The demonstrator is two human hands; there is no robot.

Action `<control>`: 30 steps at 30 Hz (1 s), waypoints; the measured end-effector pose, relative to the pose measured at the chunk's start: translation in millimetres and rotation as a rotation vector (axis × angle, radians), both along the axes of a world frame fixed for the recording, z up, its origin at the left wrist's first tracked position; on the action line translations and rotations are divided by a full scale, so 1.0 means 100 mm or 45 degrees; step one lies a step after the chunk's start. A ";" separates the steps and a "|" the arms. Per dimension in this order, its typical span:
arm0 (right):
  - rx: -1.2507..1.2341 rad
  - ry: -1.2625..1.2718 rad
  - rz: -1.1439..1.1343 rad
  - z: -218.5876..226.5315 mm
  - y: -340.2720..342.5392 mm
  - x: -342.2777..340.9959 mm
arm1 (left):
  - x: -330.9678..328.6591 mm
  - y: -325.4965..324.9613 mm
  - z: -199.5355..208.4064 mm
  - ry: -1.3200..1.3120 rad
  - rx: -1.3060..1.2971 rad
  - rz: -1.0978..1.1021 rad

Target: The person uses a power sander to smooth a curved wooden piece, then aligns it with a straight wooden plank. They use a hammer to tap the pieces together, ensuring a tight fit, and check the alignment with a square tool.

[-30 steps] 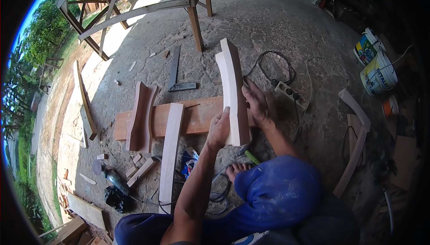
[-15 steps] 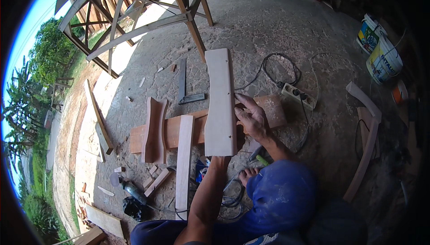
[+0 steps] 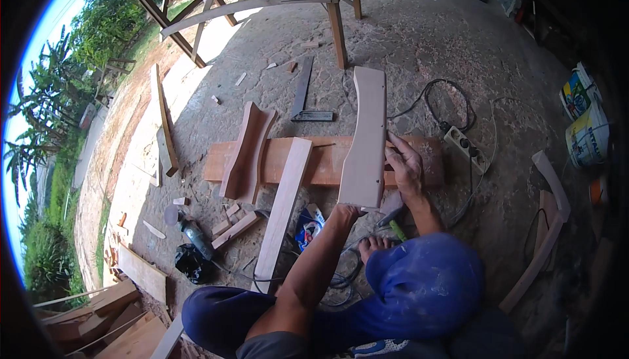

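Observation:
A pale wooden board [image 3: 368, 136] with one curved edge and small dark holes along its right side stands up in front of me. At its lower end my left hand [image 3: 348, 211] is closed on it, the fingers mostly hidden. My right hand [image 3: 406, 165] grips the board's right edge, fingers bent against it. Behind it a thick reddish-brown plank [image 3: 327, 172] lies across the floor. Leaning on that plank are a straight pale wooden strip [image 3: 283, 211] and a pair of curved brown wooden pieces [image 3: 247, 152].
A try square [image 3: 304, 106] lies beyond the plank. At right are a power strip [image 3: 466, 149] with a black cable, paint buckets [image 3: 585, 129] and a curved wooden piece [image 3: 540, 247]. An angle grinder [image 3: 192, 233] and wood offcuts lie at left. A wooden frame [image 3: 262, 1] stands far off.
The view has shifted, so the surroundings sit further left-to-right. The board now tilts, its lower end towards me at left. Both hands stay on it, the left more visible at its lower end.

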State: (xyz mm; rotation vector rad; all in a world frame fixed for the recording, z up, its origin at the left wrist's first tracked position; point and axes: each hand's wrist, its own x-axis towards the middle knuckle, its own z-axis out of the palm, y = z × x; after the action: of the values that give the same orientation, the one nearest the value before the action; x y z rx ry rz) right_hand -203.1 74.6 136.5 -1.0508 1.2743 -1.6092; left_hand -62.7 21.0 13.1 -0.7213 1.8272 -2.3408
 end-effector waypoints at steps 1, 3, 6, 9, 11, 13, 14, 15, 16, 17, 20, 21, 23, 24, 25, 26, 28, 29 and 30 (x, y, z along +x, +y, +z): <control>0.030 -0.035 0.011 0.03 0.00 0.02 | 0.04 -0.01 -0.10 -0.656 -0.859 0.249; 0.090 -0.058 -0.011 -0.01 0.03 -0.03 | -0.02 0.10 0.03 -1.134 -1.453 0.457; 0.200 -0.102 -0.025 -0.31 0.04 -0.23 | -0.14 0.08 0.27 -1.851 -2.372 0.720; 0.315 -0.177 0.043 -0.34 0.08 -0.31 | -0.18 0.10 0.45 -2.166 -2.238 0.243; 0.275 -0.131 0.122 -0.22 0.05 -0.19 | -0.07 0.10 0.50 -2.405 -2.485 0.153; 0.234 -0.139 0.210 -0.16 0.05 -0.12 | -0.06 0.06 0.38 -2.491 -2.581 0.271; 0.251 -0.148 0.226 -0.17 0.05 -0.12 | -0.04 0.03 0.35 -2.521 -2.632 0.321; 0.268 -0.157 0.241 -0.19 0.05 -0.11 | -0.02 -0.01 0.32 -2.551 -2.682 0.369; 0.283 -0.242 0.177 -0.23 0.10 -0.26 | -0.04 -0.13 0.57 -2.318 -3.062 0.084; 0.296 -0.336 0.133 -0.29 0.15 -0.36 | 0.09 -0.36 0.90 -2.056 -3.400 -0.223; 0.358 -0.663 0.232 -0.60 0.14 -0.38 | 0.96 -1.27 1.04 -2.201 -4.497 -0.220; 0.347 -0.721 0.193 -0.52 0.20 -0.39 | 1.18 -1.43 1.30 -2.504 -4.375 -0.348; 0.335 -0.754 0.237 -0.32 0.17 -0.11 | 2.24 -1.79 1.49 -2.547 -4.538 -0.669; 0.302 -0.736 0.189 -0.37 0.24 -0.28 | 2.25 -1.81 1.78 -2.589 -4.427 -1.087; 0.275 -0.737 0.207 -0.41 0.23 -0.32 | 2.60 -1.74 1.80 -2.867 -4.212 -1.169; 0.248 -0.738 0.225 -0.46 0.23 -0.31 | 2.91 -1.64 1.79 -3.125 -3.977 -1.243; 0.246 -0.778 0.205 -0.44 0.15 -0.11 | 3.53 -1.16 1.38 -3.691 -3.169 -0.849; 0.240 -0.787 0.222 -0.43 0.12 -0.04 | 3.72 -0.95 1.16 -3.614 -2.825 -0.913; 0.226 -0.782 0.208 -0.43 0.13 -0.06 | 3.71 -0.81 0.99 -3.482 -2.542 -0.924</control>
State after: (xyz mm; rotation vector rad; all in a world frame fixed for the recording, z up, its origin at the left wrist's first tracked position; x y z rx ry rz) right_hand -208.9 87.8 93.3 -0.4748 0.8667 -1.4978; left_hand 308.7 -59.9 112.1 -2.5852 1.8180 1.4466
